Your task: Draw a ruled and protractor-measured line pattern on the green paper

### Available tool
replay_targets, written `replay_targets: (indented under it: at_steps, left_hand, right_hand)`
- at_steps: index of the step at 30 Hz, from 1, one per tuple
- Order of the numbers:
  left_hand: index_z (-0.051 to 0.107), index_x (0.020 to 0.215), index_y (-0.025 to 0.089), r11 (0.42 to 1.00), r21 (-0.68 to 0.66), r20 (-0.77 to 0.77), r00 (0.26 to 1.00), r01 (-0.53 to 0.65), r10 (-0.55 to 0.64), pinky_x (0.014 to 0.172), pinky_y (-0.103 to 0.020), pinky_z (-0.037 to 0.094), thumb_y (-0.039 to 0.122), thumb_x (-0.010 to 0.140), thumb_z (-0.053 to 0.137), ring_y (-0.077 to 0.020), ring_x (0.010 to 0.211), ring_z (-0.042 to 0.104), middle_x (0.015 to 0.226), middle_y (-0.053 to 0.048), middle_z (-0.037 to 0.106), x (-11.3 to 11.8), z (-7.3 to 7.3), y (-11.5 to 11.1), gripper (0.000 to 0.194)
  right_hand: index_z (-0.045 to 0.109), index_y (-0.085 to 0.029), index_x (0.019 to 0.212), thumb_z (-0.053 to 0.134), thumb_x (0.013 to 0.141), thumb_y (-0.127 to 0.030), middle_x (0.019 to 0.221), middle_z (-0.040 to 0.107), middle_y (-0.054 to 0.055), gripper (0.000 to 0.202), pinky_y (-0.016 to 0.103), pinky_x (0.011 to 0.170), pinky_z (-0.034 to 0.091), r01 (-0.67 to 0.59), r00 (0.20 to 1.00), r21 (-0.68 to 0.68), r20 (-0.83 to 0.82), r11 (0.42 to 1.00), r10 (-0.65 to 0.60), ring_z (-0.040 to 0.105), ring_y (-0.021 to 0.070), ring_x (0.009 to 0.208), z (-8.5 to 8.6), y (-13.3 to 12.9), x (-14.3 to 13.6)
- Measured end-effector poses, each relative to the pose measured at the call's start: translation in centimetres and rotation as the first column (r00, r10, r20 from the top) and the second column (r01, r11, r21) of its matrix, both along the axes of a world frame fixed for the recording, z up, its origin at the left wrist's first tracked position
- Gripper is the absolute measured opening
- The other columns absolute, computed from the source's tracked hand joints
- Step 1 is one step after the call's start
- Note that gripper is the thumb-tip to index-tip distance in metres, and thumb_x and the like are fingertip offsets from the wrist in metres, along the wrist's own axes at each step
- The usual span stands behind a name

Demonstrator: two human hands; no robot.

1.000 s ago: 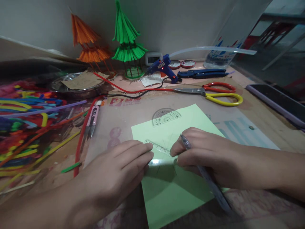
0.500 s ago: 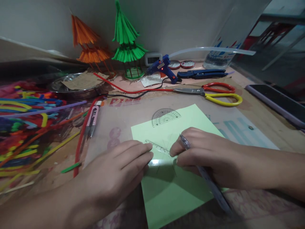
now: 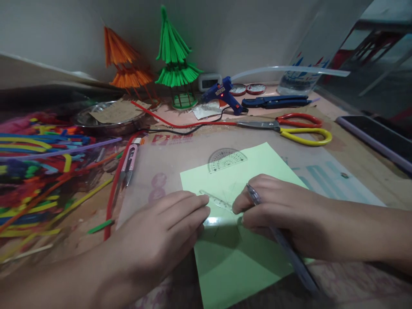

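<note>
A light green sheet of paper (image 3: 238, 262) lies in front of me. On it rests a clear plastic ruler (image 3: 219, 201) with scale marks along a slanted edge; its full outline is hard to make out under my fingers. My left hand (image 3: 170, 223) grips its left side, fingers together and thumb hidden. A pen (image 3: 289, 249) sits in my closed right hand (image 3: 273, 206), tip pointing up and away from the paper, while the fingertips touch the ruler's right end. Faint lines show on the paper. Beyond both hands, a clear protractor (image 3: 228, 160) overlaps the sheet's far edge.
Red-and-yellow-handled scissors (image 3: 302, 128), a blue glue gun (image 3: 223, 95) and a dark blue tool (image 3: 277, 101) lie behind. Orange (image 3: 122, 51) and green (image 3: 175, 47) pipe-cleaner towers stand at the back. Pink thread snips (image 3: 129, 163) and loose pipe cleaners (image 3: 35, 171) are left; a phone (image 3: 380, 137) is right.
The whole scene has shifted slightly right and down in the picture. Both hands keep about the same pose on the ruler, and the pen stays in the right hand.
</note>
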State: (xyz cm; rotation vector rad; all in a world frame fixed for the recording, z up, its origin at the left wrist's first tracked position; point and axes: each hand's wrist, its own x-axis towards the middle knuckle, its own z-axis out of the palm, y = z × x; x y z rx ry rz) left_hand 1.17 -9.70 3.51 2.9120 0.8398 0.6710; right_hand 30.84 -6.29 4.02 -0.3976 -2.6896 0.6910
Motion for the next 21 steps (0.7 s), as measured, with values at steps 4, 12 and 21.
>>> replay_targets:
  at_steps: [4,12,21]
  left_hand:
    - [0.068,0.119,0.013,1.000,0.000,-0.015,1.000,-0.018,0.018,0.090,-0.034,0.065,0.016,0.111,0.040,-0.0214,0.103,0.075,0.119,-0.009,0.079,0.07,0.09,-0.16,0.029]
    - [0.069,0.120,0.014,0.999,-0.030,-0.003,0.999,-0.038,0.038,0.092,-0.033,0.065,0.016,0.109,0.044,-0.0215,0.104,0.074,0.122,-0.008,0.079,0.07,-0.20,-0.44,0.027]
    - [0.068,0.122,0.014,0.999,-0.027,0.007,0.999,-0.035,0.035,0.093,-0.035,0.064,0.015,0.108,0.046,-0.0221,0.107,0.073,0.125,-0.009,0.078,-0.09,-0.29,-0.41,0.026]
  right_hand:
    - [0.059,-0.022,0.115,0.050,0.092,0.003,0.108,0.069,0.008,0.035,0.035,0.082,0.042,0.026,1.000,0.011,-0.002,1.000,-0.026,0.056,0.0201,0.090,-0.27,-0.19,0.12]
    - [0.064,-0.025,0.113,0.053,0.097,-0.005,0.102,0.072,0.008,0.027,0.034,0.075,0.046,0.061,0.998,-0.011,-0.029,0.998,-0.062,0.063,0.0207,0.087,-0.05,-0.36,-0.01]
    - [0.061,-0.022,0.113,0.049,0.089,0.004,0.105,0.069,0.007,0.037,0.033,0.077,0.042,0.046,0.999,0.010,-0.005,0.999,-0.046,0.057,0.0198,0.089,-0.11,-0.30,-0.07]
